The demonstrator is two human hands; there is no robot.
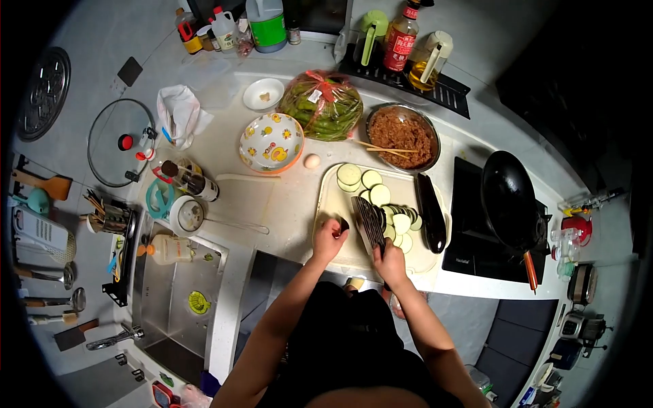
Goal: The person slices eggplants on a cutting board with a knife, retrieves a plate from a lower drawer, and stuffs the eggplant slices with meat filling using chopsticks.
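Frame centre: left hand point(329, 241) pinches a dark piece point(344, 224); right hand point(391, 262) grips the knife point(368, 223). Slices point(380, 195) beside it look light, moist, likely slippery; best held by rims.

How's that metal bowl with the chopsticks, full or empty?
Full, or close to it: a reddish-brown mixture spreads nearly to the rim of the metal bowl, and the chopsticks lie across it.
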